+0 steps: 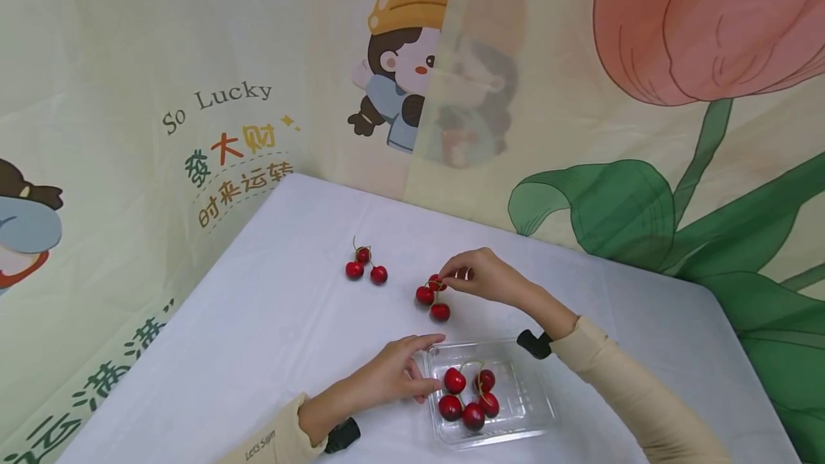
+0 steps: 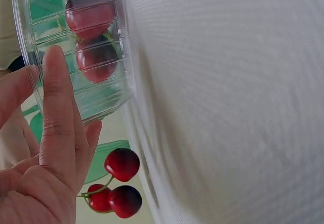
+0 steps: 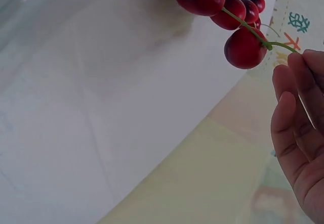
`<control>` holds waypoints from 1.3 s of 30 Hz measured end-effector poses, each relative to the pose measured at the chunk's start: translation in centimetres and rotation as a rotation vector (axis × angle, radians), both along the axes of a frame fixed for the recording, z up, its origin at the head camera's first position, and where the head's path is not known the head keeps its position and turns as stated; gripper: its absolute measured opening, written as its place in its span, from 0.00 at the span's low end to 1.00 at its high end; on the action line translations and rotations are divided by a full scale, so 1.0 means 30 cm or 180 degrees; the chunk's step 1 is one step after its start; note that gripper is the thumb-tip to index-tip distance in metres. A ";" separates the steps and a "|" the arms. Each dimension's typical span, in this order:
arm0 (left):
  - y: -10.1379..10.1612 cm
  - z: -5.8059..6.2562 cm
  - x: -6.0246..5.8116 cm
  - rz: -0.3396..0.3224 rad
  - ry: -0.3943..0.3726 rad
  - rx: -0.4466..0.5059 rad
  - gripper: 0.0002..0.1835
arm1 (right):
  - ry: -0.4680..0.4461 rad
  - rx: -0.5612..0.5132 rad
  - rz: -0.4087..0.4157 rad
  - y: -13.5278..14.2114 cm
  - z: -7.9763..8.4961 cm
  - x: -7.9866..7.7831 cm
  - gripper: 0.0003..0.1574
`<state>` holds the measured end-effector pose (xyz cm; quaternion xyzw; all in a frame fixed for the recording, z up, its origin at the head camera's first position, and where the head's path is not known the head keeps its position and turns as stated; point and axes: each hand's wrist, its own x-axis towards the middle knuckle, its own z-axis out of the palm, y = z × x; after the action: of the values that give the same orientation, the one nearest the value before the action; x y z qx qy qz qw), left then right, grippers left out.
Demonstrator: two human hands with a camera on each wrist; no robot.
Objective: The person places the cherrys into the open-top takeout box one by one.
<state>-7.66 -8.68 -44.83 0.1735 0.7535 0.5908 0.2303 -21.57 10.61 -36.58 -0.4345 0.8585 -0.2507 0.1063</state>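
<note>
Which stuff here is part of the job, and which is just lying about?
In the job:
- right hand, pinching the stem of the nearer cherry trio
- left hand, touching the clear tray
- five cherries in the tray

Lying about:
- farther cherry trio, untouched on the white table; probably related, though
- printed backdrop, just scenery

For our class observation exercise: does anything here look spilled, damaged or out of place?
Nothing looks spilled or damaged among the cherries or the clear tray. On the backdrop, one cartoon figure looks odd: cut off mid-face, beside a faded figure.
</note>
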 end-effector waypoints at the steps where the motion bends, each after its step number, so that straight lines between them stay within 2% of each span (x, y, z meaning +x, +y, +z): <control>1: 0.000 -0.001 -0.001 -0.0001 0.0014 -0.0002 0.36 | 0.0018 -0.0017 -0.0019 0.005 0.004 -0.001 0.08; 11: 0.006 -0.008 -0.002 0.0034 -0.0019 -0.0041 0.36 | 0.0107 -0.0244 -0.0225 0.070 0.049 -0.005 0.08; 19: 0.007 0.000 -0.001 0.0024 0.0027 -0.0074 0.36 | 0.0341 -0.0467 -0.0382 0.154 0.086 0.013 0.09; 28: 0.005 0.001 0.003 0.0027 0.0075 -0.0057 0.36 | 0.0746 -0.0599 -0.0514 0.268 0.115 0.072 0.11; 33: 0.004 0.002 0.003 -0.0007 0.0113 -0.0020 0.36 | 0.0847 -0.0592 -0.0586 0.322 0.133 0.113 0.13; 39: 0.001 0.003 -0.001 -0.0033 0.0163 -0.0044 0.36 | 0.0925 -0.0604 -0.0482 0.361 0.153 0.181 0.18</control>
<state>-7.69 -8.66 -44.75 0.1909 0.7624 0.5797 0.2151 -16.13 21.45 -31.99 -0.4084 0.8676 -0.2724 -0.0793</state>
